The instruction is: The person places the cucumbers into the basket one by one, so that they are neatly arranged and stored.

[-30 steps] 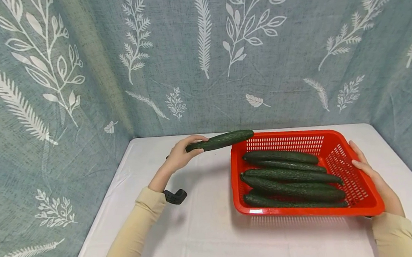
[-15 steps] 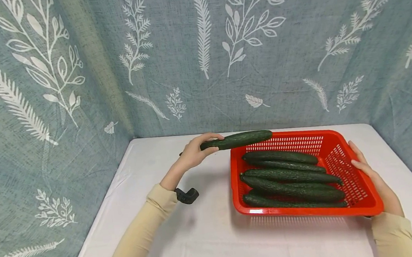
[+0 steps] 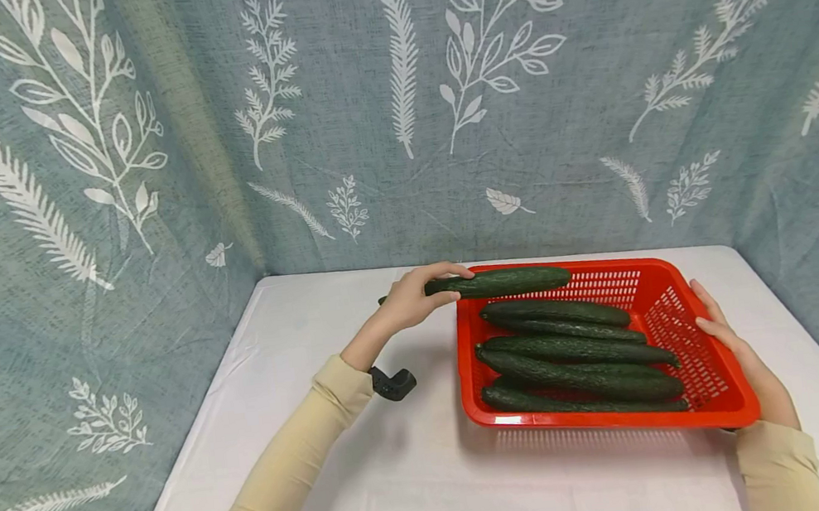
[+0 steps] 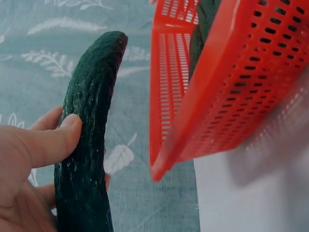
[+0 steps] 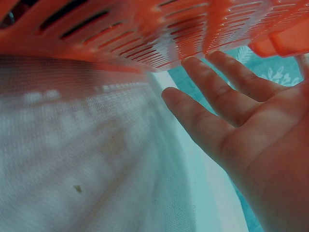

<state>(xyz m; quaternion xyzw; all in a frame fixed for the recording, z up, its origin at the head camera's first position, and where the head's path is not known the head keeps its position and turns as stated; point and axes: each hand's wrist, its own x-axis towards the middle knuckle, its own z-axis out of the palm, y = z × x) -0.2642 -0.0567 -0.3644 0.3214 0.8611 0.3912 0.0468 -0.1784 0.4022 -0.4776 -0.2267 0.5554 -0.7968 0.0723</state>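
My left hand [image 3: 414, 298] grips a long dark green cucumber [image 3: 506, 282] near one end. The cucumber's far end reaches over the back left rim of the red plastic basket [image 3: 585, 426]. In the left wrist view, the thumb lies across the bumpy cucumber [image 4: 89, 116], apart from the basket wall [image 4: 212, 96]. My right hand [image 3: 755, 373] holds the basket's right rim, thumb over the edge. The right wrist view shows its other fingers [image 5: 207, 87] stretched out beneath the slotted wall. Several cucumbers [image 3: 576, 346] lie side by side inside the basket.
White cloth [image 3: 405, 497] covers the table under the basket. Blue-green curtains [image 3: 351, 128] with white leaf prints stand behind and at both sides. A black device [image 3: 393, 385] sits at the left wrist.
My left hand has moved right with the cucumber, bringing its tip farther over the basket's back rim. The right hand and basket stay in place.
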